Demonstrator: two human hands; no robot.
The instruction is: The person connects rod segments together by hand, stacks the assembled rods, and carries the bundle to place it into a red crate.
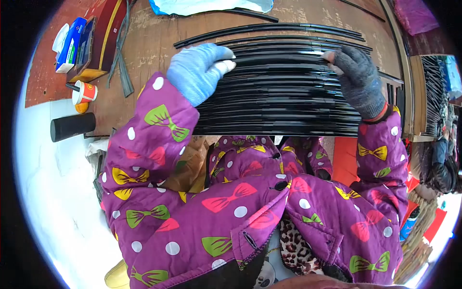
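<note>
Many long, thin, glossy black strips lie side by side across the brown table in front of me. My left hand, in a light blue glove with bare fingertips, is at their left part, with thumb and forefinger closed on a black strip. Toward the right end, my right hand, in a dark grey glove with bare fingertips, pinches at the same level. Which single strip each hand grips is hard to make out, since the strips lie so close together. A few black strips rest slightly apart beyond my hands.
At left are a blue tissue pack, a dark red box, a paper cup and a black cylinder. A white-and-blue plastic bag lies at the far edge. A wooden rail bounds the table's right side.
</note>
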